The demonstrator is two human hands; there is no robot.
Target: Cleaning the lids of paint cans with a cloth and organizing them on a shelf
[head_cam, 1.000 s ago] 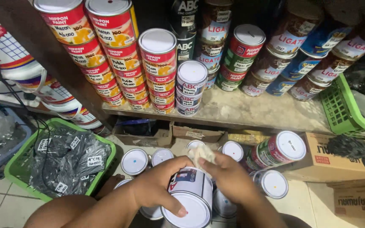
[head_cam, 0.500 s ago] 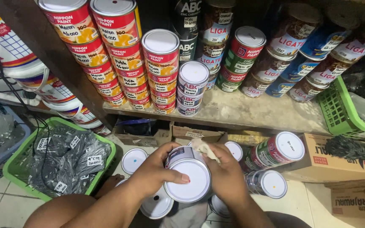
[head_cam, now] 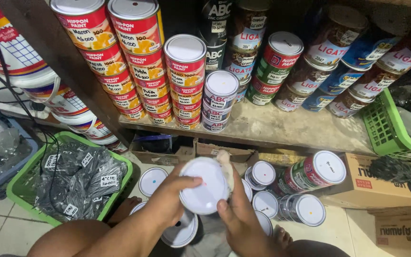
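- The paint can [head_cam: 204, 185] is held up between both hands, lid turned towards the camera, so only its white round top shows; its long axis runs away from the viewer, down towards the floor.
- The left hand [head_cam: 170, 202] grasps the can from its left side, the thumb [head_cam: 186, 182] lying across the lid's left edge and the fingers wrapped behind, out of sight.
- The right hand [head_cam: 239, 214] grips it from the lower right, one fingertip [head_cam: 222, 206] pressed on the rim; a pale cloth [head_cam: 225, 164] is bunched between this hand and the can's far side.
- Both hands are in contact with the can; neither is nearer than the other.
- Below the hands, more white-lidded cans [head_cam: 267, 173] stand on the floor, and one red-and-green can [head_cam: 316, 172] lies on its side to the right of the right hand.
- Beyond the hands, above, a shelf [head_cam: 286, 128] carries stacked cans; a green basket [head_cam: 22, 188] of packets sits to the left of the left hand.
- Against the frame half a second ago: the can has tilted further towards the viewer, its side wall no longer shows, and the left thumb has moved onto the lid.
- Against one second ago: the can has been lifted up from among the floor cans.
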